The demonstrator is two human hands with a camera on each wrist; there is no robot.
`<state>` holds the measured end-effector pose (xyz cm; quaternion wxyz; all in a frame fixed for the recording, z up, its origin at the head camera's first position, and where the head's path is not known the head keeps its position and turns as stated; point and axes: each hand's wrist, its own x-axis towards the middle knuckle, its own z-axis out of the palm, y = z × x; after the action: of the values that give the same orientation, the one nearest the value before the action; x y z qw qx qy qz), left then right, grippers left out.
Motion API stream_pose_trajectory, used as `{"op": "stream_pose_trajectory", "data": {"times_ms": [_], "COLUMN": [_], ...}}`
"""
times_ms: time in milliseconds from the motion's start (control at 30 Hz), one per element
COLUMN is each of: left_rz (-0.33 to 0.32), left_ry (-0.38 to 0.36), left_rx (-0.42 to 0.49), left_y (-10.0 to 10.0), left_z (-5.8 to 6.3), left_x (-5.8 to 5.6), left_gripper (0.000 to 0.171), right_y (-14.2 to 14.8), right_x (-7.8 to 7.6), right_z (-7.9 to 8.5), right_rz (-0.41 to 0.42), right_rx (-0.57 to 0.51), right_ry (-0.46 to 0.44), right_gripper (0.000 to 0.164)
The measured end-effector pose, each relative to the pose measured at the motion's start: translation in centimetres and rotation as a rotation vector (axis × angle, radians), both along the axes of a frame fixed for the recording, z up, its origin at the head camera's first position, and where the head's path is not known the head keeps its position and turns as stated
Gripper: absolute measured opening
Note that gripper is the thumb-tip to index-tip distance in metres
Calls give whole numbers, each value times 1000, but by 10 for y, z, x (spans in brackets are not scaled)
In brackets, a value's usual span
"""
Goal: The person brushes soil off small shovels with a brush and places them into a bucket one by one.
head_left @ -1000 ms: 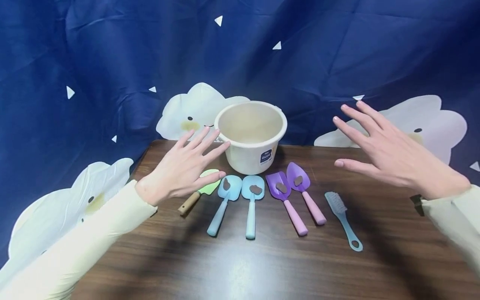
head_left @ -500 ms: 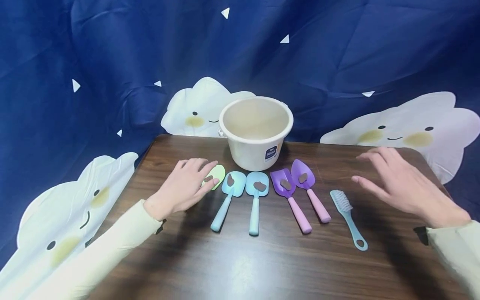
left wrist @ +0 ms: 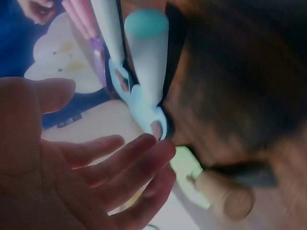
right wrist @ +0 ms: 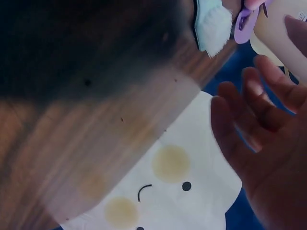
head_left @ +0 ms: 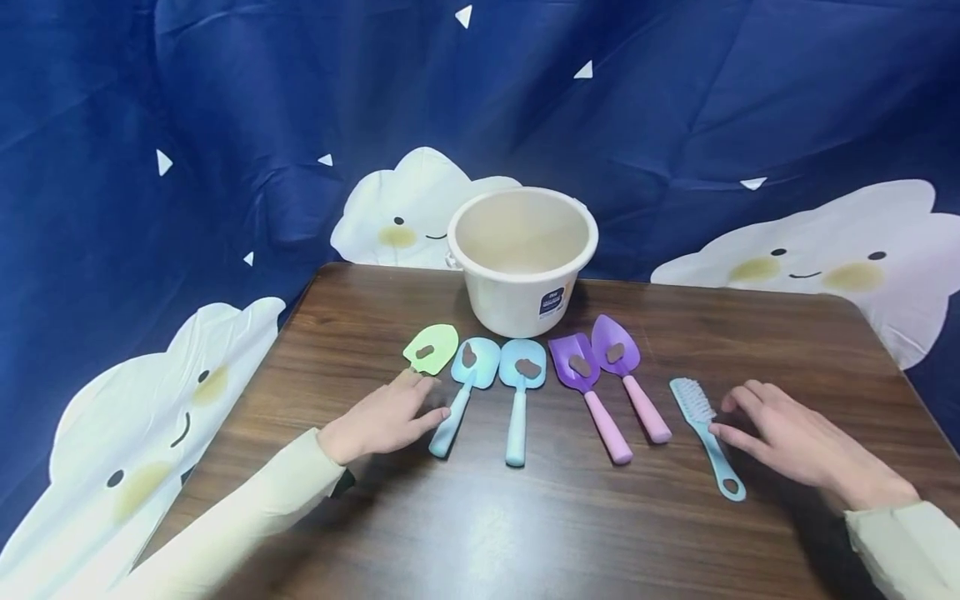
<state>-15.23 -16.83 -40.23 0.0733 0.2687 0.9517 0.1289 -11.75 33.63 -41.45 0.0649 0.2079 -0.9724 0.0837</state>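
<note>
In the head view my left hand hovers over the handle of a small green trowel and hides it there. The left wrist view shows that wooden handle apart from the loosely bent fingers. My left thumb overlaps the handle of a light blue shovel; a matching blue shovel lies to its right. My right hand, relaxed and holding nothing, is beside a light blue brush with pale bristles. Its thumb tip comes close to the brush's neck.
A cream bucket stands behind the tools on the wooden table. Two purple trowels with pink handles, one square-ended and one pointed, lie right of centre. Brown patches mark the blades. A blue cloud-print curtain hangs behind.
Both hands have come down from raised, spread positions toward the tabletop, the left to the green trowel and the right to the brush. The tools and bucket have not been moved.
</note>
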Motion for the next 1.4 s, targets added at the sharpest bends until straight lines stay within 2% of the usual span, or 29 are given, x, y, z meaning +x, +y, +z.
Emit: {"op": "stream_pose_trajectory", "data": {"times_ms": [200, 333, 433, 667, 800, 900, 1033, 1167, 1267, 1400], "left_rz": [-2, 39, 74, 74, 108, 140, 166, 208, 240, 273], "left_ry": [-136, -258, -320, -380, -429, -418, -402, -431, -481, -617], "left_rx": [125, 204, 235, 270, 302, 298, 284, 315, 369, 489], "left_y": [5, 9, 10, 12, 14, 16, 19, 22, 23, 23], "left_z": [-12, -18, -21, -25, -26, -27, -31, -34, -36, -38], "left_x": [-1, -1, -3, -5, -5, -5, -4, -7, -10, -12], "left_gripper": [30, 36, 39, 38, 40, 42, 42, 45, 49, 49], "right_y": [-3, -5, -7, -8, -7, -7, -7, -6, -5, -6], "right_x": [4, 6, 7, 10, 9, 8, 9, 8, 6, 4], "right_z": [-9, -14, -17, -23, -25, -27, -30, -31, -29, -26], "right_rz": [-43, -66, -82, -108, -121, -128, -131, -145, -169, -198], "right_rx": [9, 9, 18, 44, 39, 30, 22, 17, 11, 0], "right_ry": [-101, -146, -185, -246, -270, -279, -283, -282, -287, -314], "right_gripper": [28, 32, 35, 38, 40, 40, 32, 26, 22, 20]}}
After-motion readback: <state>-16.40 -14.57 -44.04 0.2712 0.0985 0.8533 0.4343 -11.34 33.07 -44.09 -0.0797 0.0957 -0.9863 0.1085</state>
